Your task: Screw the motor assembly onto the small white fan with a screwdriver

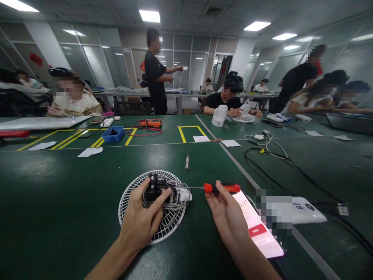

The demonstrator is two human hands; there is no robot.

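Fan judged part-stripped: left hand [142, 221] clamped the black motor [154, 187] on the white grille [126, 208]; right hand [227, 217] pinched the red screwdriver [215, 188], tip at the motor, screw work apparently unfinished.

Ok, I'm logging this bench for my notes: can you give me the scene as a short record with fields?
left hand: grips black motor on the white fan grille
right hand: holds red-handled screwdriver, shaft pointing at the motor
beside right wrist: lit phone
beyond the grille: small screwdriver lying loose
surface: green table
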